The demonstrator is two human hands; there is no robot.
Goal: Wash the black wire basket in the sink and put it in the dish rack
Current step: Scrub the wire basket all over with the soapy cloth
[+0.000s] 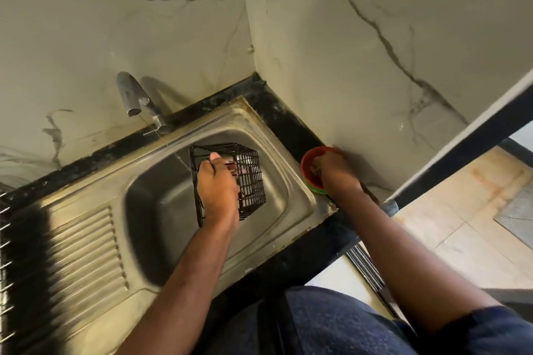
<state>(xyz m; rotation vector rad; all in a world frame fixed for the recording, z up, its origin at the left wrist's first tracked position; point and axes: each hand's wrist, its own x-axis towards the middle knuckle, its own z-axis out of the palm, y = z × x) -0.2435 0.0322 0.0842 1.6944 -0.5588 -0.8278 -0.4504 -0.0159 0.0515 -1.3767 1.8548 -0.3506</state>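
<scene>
black wire basket (245, 179), box-shaped grid, held inside the stainless steel sink (291, 158) basin at its 2 o'clock corner, the left hand (217, 184) curled round its rim wires with the thumb up on the top edge. thin stream of water falls from the grey metal tap (131, 96) at 11 o'clock of the basin, landing just beside the basket's left side. right hand (336, 174) reaches into a small red bowl with a green rim (310, 166) on the black counter at 3 o'clock; its finger state cannot be told.
</scene>
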